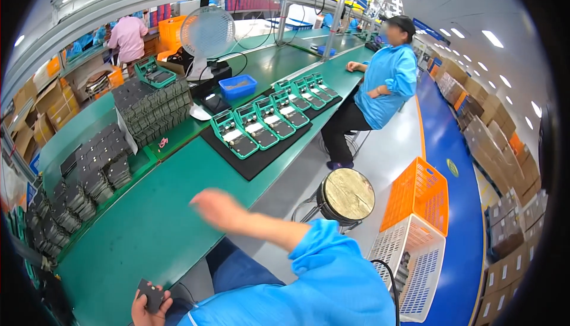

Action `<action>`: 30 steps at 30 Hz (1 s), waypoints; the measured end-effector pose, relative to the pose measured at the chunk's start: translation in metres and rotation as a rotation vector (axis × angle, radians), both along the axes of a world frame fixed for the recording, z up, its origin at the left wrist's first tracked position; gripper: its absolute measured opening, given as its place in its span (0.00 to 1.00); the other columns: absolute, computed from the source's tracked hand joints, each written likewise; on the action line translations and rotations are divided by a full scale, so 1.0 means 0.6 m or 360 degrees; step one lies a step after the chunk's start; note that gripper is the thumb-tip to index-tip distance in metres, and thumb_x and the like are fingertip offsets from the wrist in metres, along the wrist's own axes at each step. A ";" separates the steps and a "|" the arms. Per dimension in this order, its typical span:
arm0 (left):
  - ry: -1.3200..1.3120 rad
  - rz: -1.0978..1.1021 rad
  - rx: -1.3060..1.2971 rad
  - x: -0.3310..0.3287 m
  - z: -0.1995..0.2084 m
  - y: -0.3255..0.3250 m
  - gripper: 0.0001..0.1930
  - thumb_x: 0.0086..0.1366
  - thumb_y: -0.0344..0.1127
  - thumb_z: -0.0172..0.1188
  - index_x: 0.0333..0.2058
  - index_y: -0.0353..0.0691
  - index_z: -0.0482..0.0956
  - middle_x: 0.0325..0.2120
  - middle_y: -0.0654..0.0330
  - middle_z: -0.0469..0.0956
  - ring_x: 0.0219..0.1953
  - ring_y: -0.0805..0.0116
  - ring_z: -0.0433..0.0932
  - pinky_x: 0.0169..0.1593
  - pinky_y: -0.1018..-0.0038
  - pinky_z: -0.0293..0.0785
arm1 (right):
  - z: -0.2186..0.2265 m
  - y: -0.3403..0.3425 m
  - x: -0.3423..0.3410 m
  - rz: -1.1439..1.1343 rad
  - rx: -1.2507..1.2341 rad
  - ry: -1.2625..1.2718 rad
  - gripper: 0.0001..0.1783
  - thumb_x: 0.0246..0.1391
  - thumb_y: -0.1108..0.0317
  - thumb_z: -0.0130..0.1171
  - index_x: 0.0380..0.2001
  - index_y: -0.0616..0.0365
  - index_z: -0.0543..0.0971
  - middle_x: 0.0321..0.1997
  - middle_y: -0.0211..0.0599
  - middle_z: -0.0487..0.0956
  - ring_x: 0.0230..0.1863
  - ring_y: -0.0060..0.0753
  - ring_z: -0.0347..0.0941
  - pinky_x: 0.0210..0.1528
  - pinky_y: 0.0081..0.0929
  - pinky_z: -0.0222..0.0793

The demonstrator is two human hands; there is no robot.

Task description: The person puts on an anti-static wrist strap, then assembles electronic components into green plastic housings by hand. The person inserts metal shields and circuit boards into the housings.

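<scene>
At the near left edge of the green bench [142, 219], my left hand [139, 311] is closed around a small dark grey flat plate [151, 295] with a light spot on it. My right hand [218, 207] hovers over the bench's front edge, its fingers smeared by motion, so I cannot make out anything in it. Ahead of that hand, a row of green frames [242, 145] with dark and white plates inside rests on a black mat [256, 169]. To the left stand several stacks of similar dark plates [98, 154].
Behind the frames are a blue bin [237, 87] and a white fan [206, 32]. A person in blue [386, 76] sits at the bench ahead. On my right are a round stool [349, 194], an orange crate [414, 195] and a white crate [424, 266].
</scene>
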State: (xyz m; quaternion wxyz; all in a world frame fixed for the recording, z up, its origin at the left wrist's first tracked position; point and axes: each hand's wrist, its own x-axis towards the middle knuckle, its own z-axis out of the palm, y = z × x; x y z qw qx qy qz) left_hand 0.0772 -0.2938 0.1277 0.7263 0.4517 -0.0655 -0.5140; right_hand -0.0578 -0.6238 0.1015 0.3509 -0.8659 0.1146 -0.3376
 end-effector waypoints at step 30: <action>-0.0316 0.0462 -0.0062 0.014 -0.052 0.179 0.18 0.68 0.38 0.42 0.51 0.33 0.67 0.48 0.55 0.69 0.50 0.66 0.68 0.54 0.72 0.65 | 0.002 0.437 0.206 0.1655 -0.0474 -0.0345 0.30 0.33 0.68 0.64 0.44 0.61 0.68 0.46 0.48 0.65 0.49 0.51 0.59 0.50 0.41 0.61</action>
